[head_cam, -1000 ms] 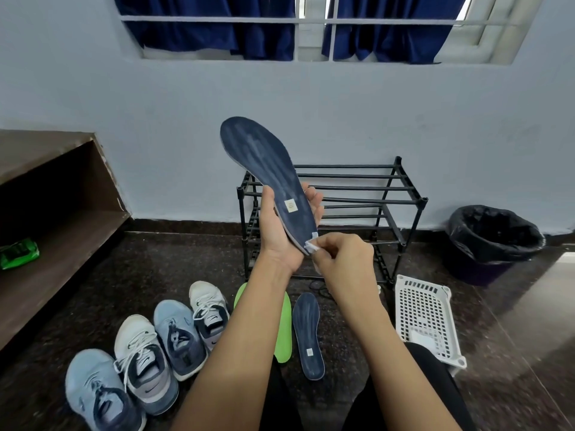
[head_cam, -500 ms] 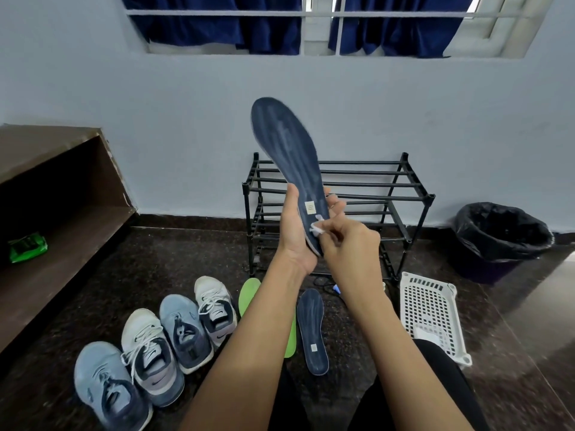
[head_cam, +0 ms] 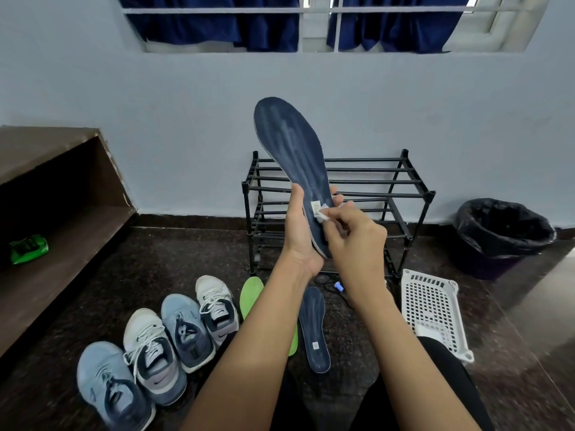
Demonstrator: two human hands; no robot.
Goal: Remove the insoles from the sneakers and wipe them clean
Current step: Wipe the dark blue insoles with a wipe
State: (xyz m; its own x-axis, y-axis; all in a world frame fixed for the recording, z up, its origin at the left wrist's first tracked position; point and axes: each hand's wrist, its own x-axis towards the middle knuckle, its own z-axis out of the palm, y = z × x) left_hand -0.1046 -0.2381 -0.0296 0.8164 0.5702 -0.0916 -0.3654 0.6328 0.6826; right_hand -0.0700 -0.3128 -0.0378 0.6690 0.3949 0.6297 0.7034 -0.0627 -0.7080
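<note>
While left hand (head_cam: pixel 300 234) is gripping a navy insole (head_cam: pixel 289 144), right hand (head_cam: pixel 357 241) is pinching a wipe (head_cam: pixel 321 214) against it — wiping seemingly ongoing; second navy insole (head_cam: pixel 314 331) is lying out nearby.

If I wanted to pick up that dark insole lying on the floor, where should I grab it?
Probably the narrow heel end, nearest the person, pinched across its width from the right. The dark insole lies flat and thin, so an edge must be lifted first; its right side faces bare floor, while the green insole lies on its left.
</note>
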